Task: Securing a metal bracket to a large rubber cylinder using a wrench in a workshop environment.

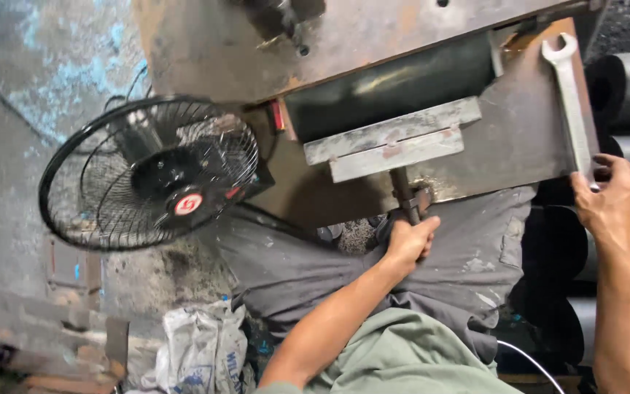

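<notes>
Hands both clenched: left hand around one dark handle, right hand on one wrench.

left hand fisted, right hand curled, both forearms extended

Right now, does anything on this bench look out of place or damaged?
Nothing is spilled or broken. The steel plate is rust-stained, and the wrench lies at its edge, its end under the right hand.
</notes>
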